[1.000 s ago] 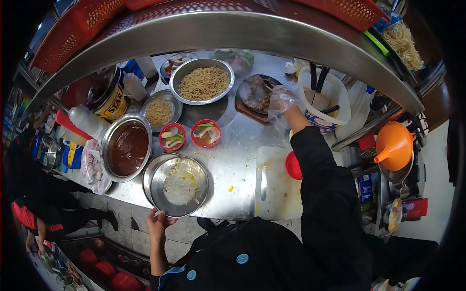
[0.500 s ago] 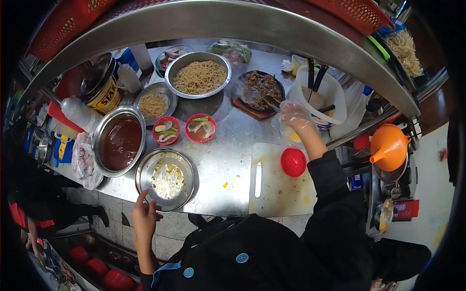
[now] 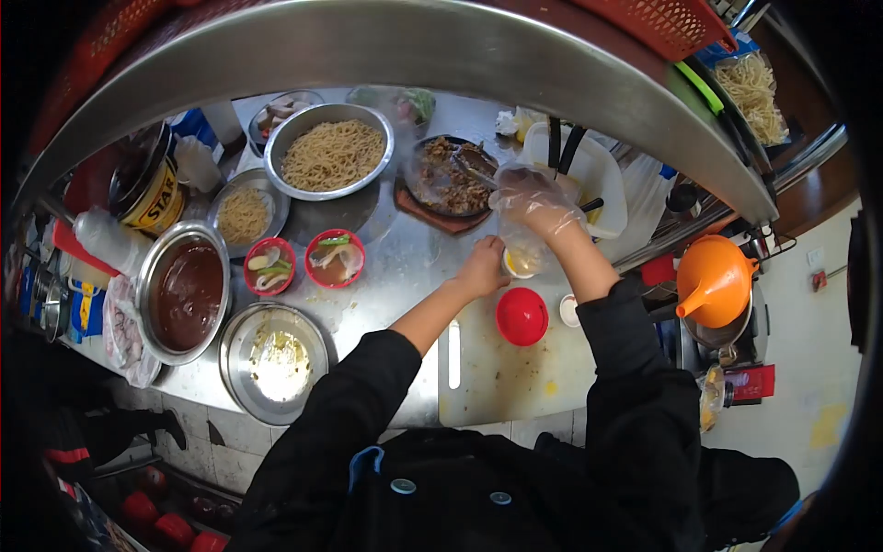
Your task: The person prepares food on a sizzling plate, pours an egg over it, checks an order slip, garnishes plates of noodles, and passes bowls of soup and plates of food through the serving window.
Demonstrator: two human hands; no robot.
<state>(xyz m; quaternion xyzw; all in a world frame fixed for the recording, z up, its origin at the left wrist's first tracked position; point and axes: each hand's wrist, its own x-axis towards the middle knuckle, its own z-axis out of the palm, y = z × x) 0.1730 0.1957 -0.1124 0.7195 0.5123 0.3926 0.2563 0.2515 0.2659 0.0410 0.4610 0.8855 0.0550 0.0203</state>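
My right hand, in a clear plastic glove, is closed around a metal utensil whose far end rests over the sizzling plate. Browned chopped food lies on that dark plate, which sits on a wooden base and gives off steam. My bare left hand grips the side of a small white cup with something yellow inside. This cup is just below the gloved hand, partly covered by the loose glove. In front of it, a red bowl rests on the white cutting board.
To the left are a bowl of noodles, two red bowls of soup, a bowl of brown sauce and a steel tray. At right stand a white tub and an orange funnel. A steel shelf edge arches overhead.
My left hand has moved from beside the steel tray across to the small white cup and closed on it. The gloved hand stays by the sizzling plate with the utensil. The view has shifted right.
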